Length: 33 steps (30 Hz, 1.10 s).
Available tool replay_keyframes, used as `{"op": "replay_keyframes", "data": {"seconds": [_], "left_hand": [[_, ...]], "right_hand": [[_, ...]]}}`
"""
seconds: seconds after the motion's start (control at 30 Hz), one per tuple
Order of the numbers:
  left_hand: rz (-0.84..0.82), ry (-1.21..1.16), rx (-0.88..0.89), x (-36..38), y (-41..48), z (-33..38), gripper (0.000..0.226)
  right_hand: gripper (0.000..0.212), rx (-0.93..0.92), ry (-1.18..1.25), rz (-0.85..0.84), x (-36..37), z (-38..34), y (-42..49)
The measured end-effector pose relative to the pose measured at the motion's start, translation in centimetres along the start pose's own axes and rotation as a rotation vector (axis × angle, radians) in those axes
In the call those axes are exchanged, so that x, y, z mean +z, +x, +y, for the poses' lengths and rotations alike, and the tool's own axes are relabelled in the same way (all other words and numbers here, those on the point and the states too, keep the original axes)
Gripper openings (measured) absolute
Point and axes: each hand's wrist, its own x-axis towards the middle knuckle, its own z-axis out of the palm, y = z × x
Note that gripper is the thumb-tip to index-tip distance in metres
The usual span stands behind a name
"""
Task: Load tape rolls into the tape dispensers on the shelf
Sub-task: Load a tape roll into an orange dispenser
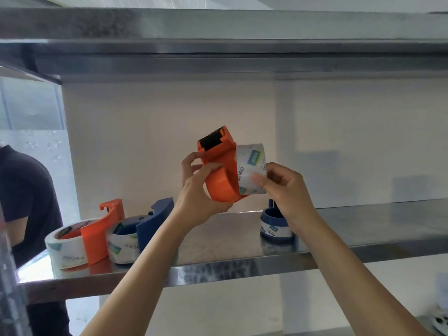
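My left forearm (145,272) and right forearm (351,272) angled up from the bottom edge toward the steel shelf (363,224). My left hand (196,190) gripped the held orange dispenser (220,183) by its rounded body, toothed blade uppermost, raised above the shelf. My right hand (288,190) pinched the clear tape roll (251,170) with thumb on its printed face, pressed against the dispenser's right side. Whether it sat on the hub I could not tell.

On the shelf to the left lay a second orange dispenser (97,236) with a roll in it, and just beside it a blue dispenser (152,221), also loaded. Another blue dispenser (274,219) with tape stood behind my right wrist. A person in a dark shirt (21,190) stood at the far left.
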Motion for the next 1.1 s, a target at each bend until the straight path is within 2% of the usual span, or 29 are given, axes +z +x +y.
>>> {"op": "replay_keyframes", "data": {"seconds": [0.13,0.3,0.47,0.57,0.77,0.9,0.97,1.03,1.1], "left_hand": [[0.038,0.092,0.001,-0.3,0.1,1.1,0.078],[0.004,0.102,0.064,-0.7,0.2,2.1,0.078],[-0.036,0.088,0.071,-0.9,0.4,2.2,0.083],[-0.049,0.032,0.105,-0.8,0.6,2.7,0.081],[-0.036,-0.085,0.191,0.1,0.2,2.9,0.078],[-0.136,-0.287,0.21,0.1,0.2,2.8,0.099],[-0.183,-0.541,0.113,-0.4,0.1,3.0,0.099],[-0.117,-0.769,-0.085,-1.0,-0.1,3.6,0.078],[-0.072,-0.767,-0.213,-1.5,0.1,4.1,0.052]], "right_hand": [[0.004,0.004,-0.022,-0.046,-0.2,-0.4,0.2],[0.005,0.035,-0.033,-0.081,0.0,-0.1,0.0],[0.015,0.099,0.054,-0.146,0.0,-0.1,-0.2],[0.025,0.146,0.142,-0.212,0.5,-0.1,-0.5],[0.03,0.138,0.157,-0.25,1.1,-0.2,-0.8],[0.03,0.087,0.21,-0.199,1.4,-0.3,-0.9],[0.028,0.082,0.204,-0.174,1.3,-0.2,-0.8],[0.026,0.088,0.229,-0.153,1.2,-0.1,-0.7],[0.025,0.088,0.269,-0.146,1.2,0.0,-0.7]]}}
